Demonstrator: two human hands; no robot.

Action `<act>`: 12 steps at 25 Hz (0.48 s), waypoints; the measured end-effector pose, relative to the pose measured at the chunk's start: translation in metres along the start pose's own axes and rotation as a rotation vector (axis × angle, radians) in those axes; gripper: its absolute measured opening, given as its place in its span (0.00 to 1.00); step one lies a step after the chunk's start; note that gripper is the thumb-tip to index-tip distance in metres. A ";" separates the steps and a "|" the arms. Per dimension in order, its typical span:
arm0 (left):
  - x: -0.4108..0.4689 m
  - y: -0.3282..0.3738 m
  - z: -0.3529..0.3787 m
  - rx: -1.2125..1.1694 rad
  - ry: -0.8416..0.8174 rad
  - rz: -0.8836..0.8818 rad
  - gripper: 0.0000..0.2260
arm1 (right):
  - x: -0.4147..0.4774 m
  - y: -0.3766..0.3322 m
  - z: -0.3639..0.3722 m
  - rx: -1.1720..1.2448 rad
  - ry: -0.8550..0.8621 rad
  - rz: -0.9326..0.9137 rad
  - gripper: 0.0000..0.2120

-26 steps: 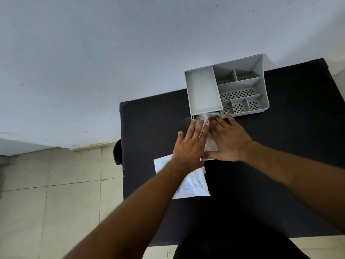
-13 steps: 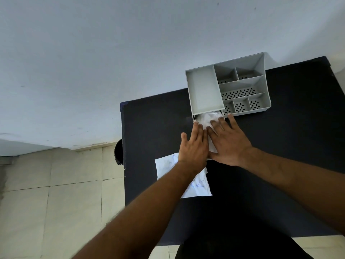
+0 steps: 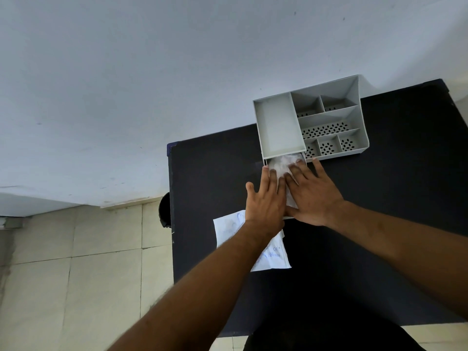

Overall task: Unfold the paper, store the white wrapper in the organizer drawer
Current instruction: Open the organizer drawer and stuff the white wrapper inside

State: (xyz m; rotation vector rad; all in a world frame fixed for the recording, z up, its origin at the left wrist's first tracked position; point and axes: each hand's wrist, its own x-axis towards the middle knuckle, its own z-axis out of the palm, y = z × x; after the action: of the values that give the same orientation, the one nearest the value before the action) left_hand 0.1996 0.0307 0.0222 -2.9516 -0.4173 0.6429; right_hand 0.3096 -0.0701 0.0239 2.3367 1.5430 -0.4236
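A grey organizer [image 3: 329, 122] with several compartments stands at the table's far edge against the wall. Its drawer [image 3: 266, 162] is pulled out at the lower left, mostly hidden under my hands. The crumpled white wrapper [image 3: 282, 164] lies in the drawer. My left hand [image 3: 266, 201] and my right hand [image 3: 310, 196] lie flat side by side, fingers extended, pressing on the wrapper. A white paper [image 3: 228, 228] with blue print lies flat on the table, partly under my left forearm.
The black table [image 3: 405, 198] stands against a white wall. Its left edge drops to a tiled floor [image 3: 76, 274]. A dark round object [image 3: 164, 210] sits beside the table's left edge.
The wrapper has gone further into the drawer under my hands; less of it shows on the table. The paper has not moved.
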 end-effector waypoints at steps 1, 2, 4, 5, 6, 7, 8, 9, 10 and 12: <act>-0.002 0.001 0.000 -0.009 0.019 -0.017 0.46 | -0.001 -0.002 -0.001 -0.001 0.015 0.002 0.52; -0.003 0.002 -0.002 -0.016 0.027 -0.029 0.46 | -0.002 -0.004 -0.002 0.000 0.023 0.003 0.51; -0.002 0.004 -0.005 -0.023 0.019 -0.035 0.46 | -0.001 -0.008 -0.004 0.012 0.031 0.009 0.51; 0.000 0.005 -0.006 -0.027 0.008 -0.037 0.46 | -0.001 -0.008 -0.005 0.017 0.034 0.013 0.50; 0.002 0.006 -0.007 -0.030 -0.005 -0.044 0.46 | 0.001 -0.007 -0.005 0.016 0.037 0.016 0.48; 0.005 0.006 -0.007 -0.031 -0.014 -0.054 0.46 | 0.002 -0.006 -0.004 0.016 0.036 0.017 0.46; 0.007 0.007 -0.007 -0.033 -0.022 -0.065 0.45 | 0.002 -0.005 -0.004 0.016 0.033 0.018 0.44; 0.009 0.007 -0.008 -0.039 -0.025 -0.072 0.43 | 0.003 -0.004 -0.003 0.018 0.027 0.018 0.44; 0.011 0.007 -0.008 -0.046 -0.027 -0.075 0.42 | 0.003 -0.003 -0.003 0.016 0.026 0.017 0.43; 0.016 0.007 -0.007 -0.050 -0.038 -0.067 0.40 | 0.004 -0.001 -0.003 0.014 0.024 0.010 0.43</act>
State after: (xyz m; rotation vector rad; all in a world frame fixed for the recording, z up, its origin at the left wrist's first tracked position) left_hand 0.2183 0.0283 0.0218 -2.9613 -0.5408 0.6910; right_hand 0.3104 -0.0653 0.0250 2.3677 1.5436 -0.4070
